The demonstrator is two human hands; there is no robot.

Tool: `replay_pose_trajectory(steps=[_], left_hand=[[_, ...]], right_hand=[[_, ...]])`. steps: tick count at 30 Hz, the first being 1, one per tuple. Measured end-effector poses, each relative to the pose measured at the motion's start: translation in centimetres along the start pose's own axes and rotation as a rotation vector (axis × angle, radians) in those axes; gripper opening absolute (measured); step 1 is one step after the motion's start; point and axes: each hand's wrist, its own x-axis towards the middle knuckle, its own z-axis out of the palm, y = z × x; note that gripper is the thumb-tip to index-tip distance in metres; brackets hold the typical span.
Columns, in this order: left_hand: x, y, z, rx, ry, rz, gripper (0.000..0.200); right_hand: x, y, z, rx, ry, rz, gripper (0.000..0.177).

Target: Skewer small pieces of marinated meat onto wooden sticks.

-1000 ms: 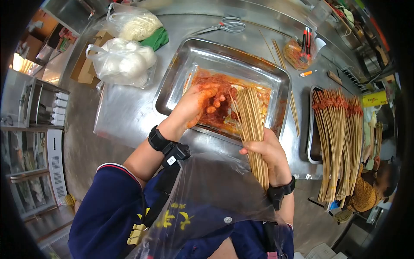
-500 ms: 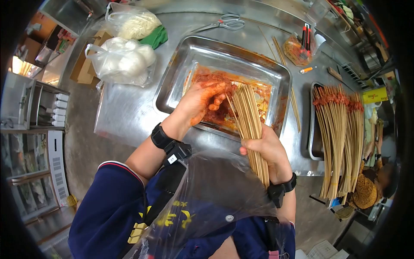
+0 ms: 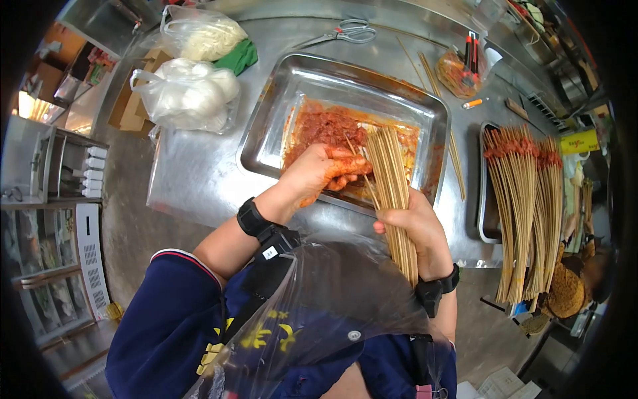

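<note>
A thick bundle of thin wooden skewers (image 3: 393,193) is clasped in my right hand (image 3: 419,229), its upper ends over the near right part of a steel tray (image 3: 256,143). My left hand (image 3: 325,174), smeared with red sauce, is beside the bundle with fingers pinched round a single skewer (image 3: 371,191) that slants away from the others. Red marinated meat (image 3: 322,126) lies in the tray beyond my left hand. On the right, many skewers with red meat at their far ends (image 3: 515,193) rest across a second tray (image 3: 485,229).
White items in plastic bags (image 3: 193,93) stand at the left, near a green cloth (image 3: 238,58). Grey scissors (image 3: 352,31) lie behind the tray. A bag with red-handled tools (image 3: 465,70), an orange marker (image 3: 473,104) and loose skewers (image 3: 455,163) are on the right.
My left hand has moved back from the meat toward me and down along the bundle, uncovering more meat. My right hand still holds the bundle.
</note>
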Motion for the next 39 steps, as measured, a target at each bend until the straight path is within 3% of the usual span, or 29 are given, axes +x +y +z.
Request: replay_pose_trajectory(steps=[6, 8, 11, 14, 18, 24, 28, 32, 38, 39], left_hand=[[0.9, -1.1, 0.2, 0.004, 0.074, 0.024, 0.02], [1.4, -1.7, 0.6, -0.028, 0.112, 0.03, 0.022], [2.4, -2.8, 0.6, 0.078, 0.123, 0.141, 0.02], [3.1, -2.6, -0.2, 0.264, 0.287, 0.219, 0.017], [2.4, -1.1, -4.1, 0.445, 0.378, 0.575, 0.014], [0.6, -1.1, -3.8, 1.203, 0.349, 0.333, 0.015], [1.0, -2.0, -3.3, 1.538, 0.291, 0.396, 0.009], [1.1, -1.6, -3.2, 1.558, 0.186, 0.386, 0.009], [-0.1, -0.9, -3.2, 1.344, 0.343, 0.254, 0.014], [0.1, -1.6, -3.8, 1.314, 0.381, 0.332, 0.016]], right_hand=[[-0.4, 0.4, -1.1, 0.024, 0.067, -0.113, 0.038], [-0.6, 0.2, -1.0, 0.024, 0.019, -0.059, 0.036], [-0.6, 0.1, -0.8, 0.099, -0.059, 0.015, 0.036], [-0.3, 0.3, -1.0, 0.153, -0.054, -0.034, 0.037], [0.0, 0.7, -1.6, 0.205, -0.012, -0.089, 0.04], [0.4, 0.7, -1.7, 0.178, -0.026, -0.046, 0.044], [0.5, 0.3, -1.1, 0.117, -0.015, -0.031, 0.044], [0.4, 0.2, -1.1, 0.042, 0.029, 0.01, 0.043], [0.7, 0.6, -1.3, 0.012, 0.033, 0.009, 0.043], [0.7, 0.6, -1.2, 0.017, 0.038, 0.005, 0.042]])
